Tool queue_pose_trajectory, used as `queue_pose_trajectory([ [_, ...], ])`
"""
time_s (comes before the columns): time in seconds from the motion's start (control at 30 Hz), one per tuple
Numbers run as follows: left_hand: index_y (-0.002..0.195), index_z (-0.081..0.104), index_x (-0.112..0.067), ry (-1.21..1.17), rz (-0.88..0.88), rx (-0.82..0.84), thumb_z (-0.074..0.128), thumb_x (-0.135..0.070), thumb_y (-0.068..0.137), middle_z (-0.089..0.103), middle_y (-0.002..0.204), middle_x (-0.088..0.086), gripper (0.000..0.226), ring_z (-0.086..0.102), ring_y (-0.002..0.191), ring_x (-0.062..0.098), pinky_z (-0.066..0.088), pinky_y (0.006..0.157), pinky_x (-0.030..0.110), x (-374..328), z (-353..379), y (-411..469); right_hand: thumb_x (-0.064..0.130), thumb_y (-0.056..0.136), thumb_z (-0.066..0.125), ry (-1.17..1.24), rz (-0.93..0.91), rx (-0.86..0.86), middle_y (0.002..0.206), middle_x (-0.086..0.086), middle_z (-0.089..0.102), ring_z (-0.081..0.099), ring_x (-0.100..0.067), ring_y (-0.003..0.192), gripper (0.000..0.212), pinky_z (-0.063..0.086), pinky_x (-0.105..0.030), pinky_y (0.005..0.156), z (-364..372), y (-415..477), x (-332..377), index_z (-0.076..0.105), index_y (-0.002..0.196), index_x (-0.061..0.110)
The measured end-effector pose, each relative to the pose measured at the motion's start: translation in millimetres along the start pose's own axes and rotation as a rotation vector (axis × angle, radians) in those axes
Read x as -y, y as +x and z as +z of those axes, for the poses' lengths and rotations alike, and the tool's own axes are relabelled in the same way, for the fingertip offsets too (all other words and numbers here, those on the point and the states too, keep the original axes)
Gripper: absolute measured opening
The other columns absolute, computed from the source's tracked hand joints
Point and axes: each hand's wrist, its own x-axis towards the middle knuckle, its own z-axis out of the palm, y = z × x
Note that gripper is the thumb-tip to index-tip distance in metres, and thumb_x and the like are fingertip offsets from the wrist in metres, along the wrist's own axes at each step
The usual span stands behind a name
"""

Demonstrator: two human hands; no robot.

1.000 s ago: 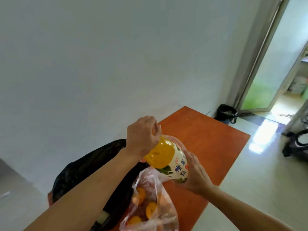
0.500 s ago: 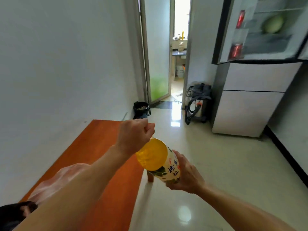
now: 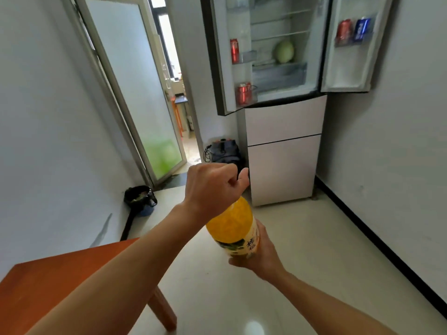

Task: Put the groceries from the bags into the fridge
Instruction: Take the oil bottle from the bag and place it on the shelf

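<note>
From the head view, the left hand (image 3: 212,187) is curled tight over the top of the orange juice bottle (image 3: 231,224), and the right hand (image 3: 262,258) grasps its labelled lower part. The bottle is tilted in the air above the floor, beside the wooden table (image 3: 48,286) and well apart from the fridge (image 3: 283,131). Both upper fridge doors stand open. A pale green round vegetable (image 3: 284,52) sits on a shelf, and 2 red cans (image 3: 243,93) are in the left door.

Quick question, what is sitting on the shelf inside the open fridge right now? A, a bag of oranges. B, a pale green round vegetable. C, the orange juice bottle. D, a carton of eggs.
B: a pale green round vegetable rests on a shelf inside the fridge, while the orange juice bottle is outside it, held by the left hand and right hand.
</note>
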Motion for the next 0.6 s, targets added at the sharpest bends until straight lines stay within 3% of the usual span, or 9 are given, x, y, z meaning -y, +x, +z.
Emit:
queue_pose_trajectory([
  [0.07,0.051,0.053,-0.013,0.035,0.039,0.073,0.069,-0.031,0.081,0.048,0.042,-0.002,0.038,0.041,0.035,0.013,0.037,0.038,0.021,16.0,23.0,11.9,0.05,0.05,0.091,-0.019,0.017,-0.041,0.129,0.012,0.048,0.052,-0.011,0.116,0.106,0.051,-0.017,0.082,-11.7,28.7,-13.1,0.024,0.132,0.048],
  [0.13,0.059,0.058,-0.013,0.11,0.101,0.203,0.066,-0.041,0.079,0.054,0.05,-0.002,0.035,0.046,0.041,0.013,0.042,0.039,0.025,44.8,46.3,19.5,0.049,0.049,0.091,-0.089,0.022,-0.089,0.124,0.01,0.049,0.052,-0.012,0.111,0.104,0.054,-0.025,0.083,-25.3,56.2,-25.8,0.03,0.133,0.04],
  [0.27,0.061,0.065,-0.014,0.162,0.152,0.356,0.075,-0.05,0.071,0.052,0.059,-0.006,0.039,0.04,0.05,0.009,0.02,0.045,0.012,114.7,95.8,26.4,0.053,0.048,0.085,-0.362,-0.045,-0.17,0.122,0.003,0.049,0.048,-0.016,0.104,0.106,0.052,-0.031,0.078,-57.7,126.4,-49.9,0.036,0.137,0.023],
  [0.37,0.056,0.063,-0.016,0.157,0.104,0.356,0.076,-0.05,0.072,0.053,0.058,-0.006,0.04,0.042,0.048,0.008,0.018,0.046,0.01,161.6,142.7,35.5,0.055,0.049,0.081,-0.544,-0.074,-0.204,0.127,-0.002,0.049,0.047,-0.019,0.109,0.105,0.049,-0.035,0.087,-79.0,185.1,-65.3,0.036,0.138,0.02],
  [0.5,0.051,0.058,-0.018,0.13,0.057,0.305,0.048,-0.06,0.078,0.05,0.052,-0.005,0.051,0.041,0.043,0.008,0.025,0.043,0.013,207.6,210.0,71.6,0.056,0.05,0.082,-0.653,-0.034,-0.236,0.134,-0.003,0.047,0.044,-0.021,0.118,0.108,0.042,-0.034,0.093,-103.4,246.4,-77.7,0.035,0.141,0.02],
  [0.6,0.053,0.06,-0.018,0.097,0.076,0.311,0.044,-0.061,0.079,0.05,0.052,-0.005,0.053,0.042,0.042,0.009,0.037,0.037,0.02,231.0,260.2,104.0,0.055,0.052,0.082,-0.688,0.01,-0.264,0.138,-0.002,0.044,0.041,-0.02,0.121,0.109,0.042,-0.037,0.097,-126.4,284.2,-87.9,0.033,0.144,0.022],
])
